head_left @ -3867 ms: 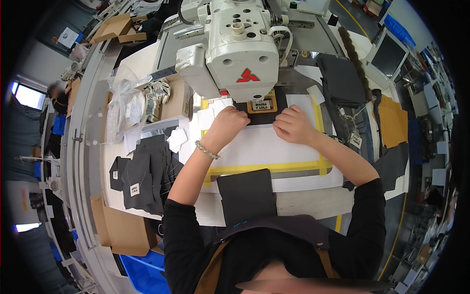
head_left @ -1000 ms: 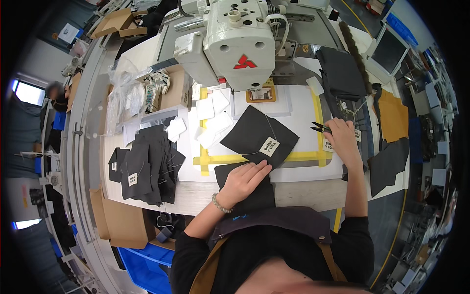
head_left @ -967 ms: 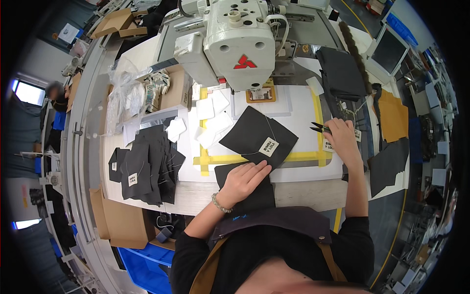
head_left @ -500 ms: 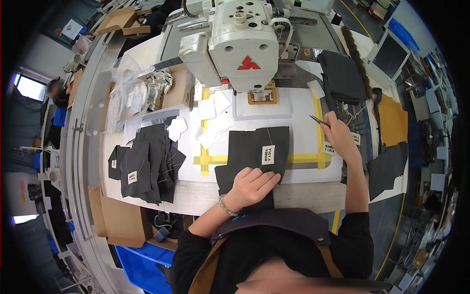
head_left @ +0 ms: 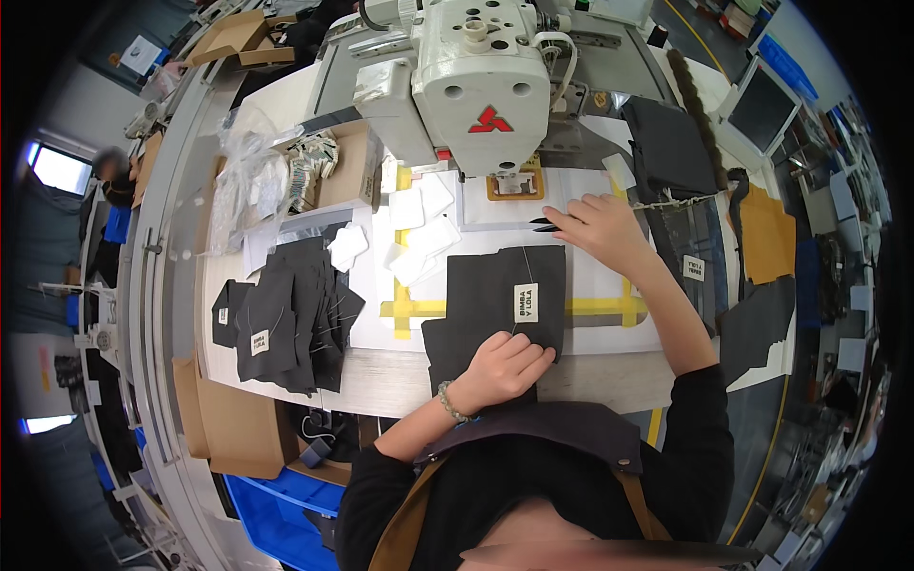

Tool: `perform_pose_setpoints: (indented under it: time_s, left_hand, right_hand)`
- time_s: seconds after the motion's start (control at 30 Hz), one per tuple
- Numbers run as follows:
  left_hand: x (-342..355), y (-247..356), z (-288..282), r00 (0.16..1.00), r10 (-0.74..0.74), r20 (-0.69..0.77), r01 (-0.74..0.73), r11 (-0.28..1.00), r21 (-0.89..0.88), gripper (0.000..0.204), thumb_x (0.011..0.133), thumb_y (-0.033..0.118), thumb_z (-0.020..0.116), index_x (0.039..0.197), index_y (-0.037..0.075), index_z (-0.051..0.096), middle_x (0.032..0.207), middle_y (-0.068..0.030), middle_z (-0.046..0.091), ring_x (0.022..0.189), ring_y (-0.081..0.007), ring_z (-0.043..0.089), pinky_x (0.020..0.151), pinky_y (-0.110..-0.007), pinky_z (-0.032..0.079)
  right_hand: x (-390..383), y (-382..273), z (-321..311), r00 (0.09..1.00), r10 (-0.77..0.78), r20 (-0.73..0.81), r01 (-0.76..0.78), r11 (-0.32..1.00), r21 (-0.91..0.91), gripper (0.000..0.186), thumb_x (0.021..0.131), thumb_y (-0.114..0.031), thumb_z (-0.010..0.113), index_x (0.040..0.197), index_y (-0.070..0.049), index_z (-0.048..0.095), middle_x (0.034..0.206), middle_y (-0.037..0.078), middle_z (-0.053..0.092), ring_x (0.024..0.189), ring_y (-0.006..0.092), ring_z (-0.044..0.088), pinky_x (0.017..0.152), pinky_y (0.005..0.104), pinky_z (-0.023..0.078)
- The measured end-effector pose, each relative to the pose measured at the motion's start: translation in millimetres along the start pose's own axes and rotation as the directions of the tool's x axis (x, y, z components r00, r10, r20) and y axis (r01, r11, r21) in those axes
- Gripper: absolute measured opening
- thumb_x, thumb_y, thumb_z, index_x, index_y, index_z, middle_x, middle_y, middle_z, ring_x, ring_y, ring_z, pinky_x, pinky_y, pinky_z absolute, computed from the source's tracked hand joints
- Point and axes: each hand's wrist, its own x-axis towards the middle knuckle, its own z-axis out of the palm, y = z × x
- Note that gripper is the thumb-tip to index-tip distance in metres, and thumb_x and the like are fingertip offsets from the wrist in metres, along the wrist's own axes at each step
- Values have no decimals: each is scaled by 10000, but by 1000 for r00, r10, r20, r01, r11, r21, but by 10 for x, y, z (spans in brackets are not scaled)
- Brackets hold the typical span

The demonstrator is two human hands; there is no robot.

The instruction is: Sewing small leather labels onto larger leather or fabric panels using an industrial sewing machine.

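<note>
Fingers of my left hand [head_left: 502, 369] curl close together over the dark grey fabric panel [head_left: 484, 281]; whether they pinch it, I can't tell. My right hand [head_left: 602, 230] grips black snips [head_left: 545, 226]. The panel lies before the white sewing machine [head_left: 483, 105], its cream rectangular label [head_left: 526, 303] bearing dark sideways capitals.

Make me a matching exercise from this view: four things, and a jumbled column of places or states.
1. Left hand
2. Right hand
3. Mustard cloth
4. Blue bin

A. At the lower left of the picture
B. Holding a dark pointed tool
C. Below the monitor in the picture
D. On a dark fabric piece

Pairs: 1-D, 2-B, 3-C, 4-A
</note>
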Motion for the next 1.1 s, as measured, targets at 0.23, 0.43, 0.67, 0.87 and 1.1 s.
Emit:
perform_pose_setpoints:
  time_s: [0.23,0.43,0.67,0.87,1.1]
  left_hand:
    - [25,-3,-17,1000,15,-1,-15,1000,12,127,753,60,682,879,44,680,716,16,513,652,-125,474,568,-268,348]
    - [31,21,-33,1000,7,-6,-7,1000,-8,118,756,56,686,873,52,682,706,15,515,640,-125,482,559,-272,347]
    - [83,-444,-426,819,-558,-131,562,827,-11,79,797,67,753,842,32,698,700,-56,642,500,-186,528,485,-288,407]
    - [21,-646,-625,585,-810,-45,799,585,-140,81,826,100,756,875,40,735,746,-58,696,457,-106,471,460,-252,390]
    - [212,-629,-846,498,-827,261,734,241,-635,102,882,12,674,974,-24,698,933,-92,741,633,-86,665,571,-210,503]
  right_hand:
    - [91,-69,182,987,-157,-26,154,984,-83,354,715,-173,665,1068,-160,684,773,-61,531,717,111,542,608,257,403]
    - [66,-103,266,989,-138,47,138,990,3,268,713,-150,650,981,-142,665,790,-63,563,764,96,575,616,262,421]
    - [-90,51,86,998,44,49,-46,998,40,286,769,-267,727,1017,-137,669,800,-32,578,755,142,595,617,302,477]
    - [-270,167,-138,978,197,69,-202,976,78,316,786,-240,752,1064,-102,690,787,31,579,703,206,588,609,323,482]
    - [-532,244,-153,902,431,29,-431,894,120,286,812,-250,738,1058,-112,691,826,38,614,738,225,624,638,335,503]
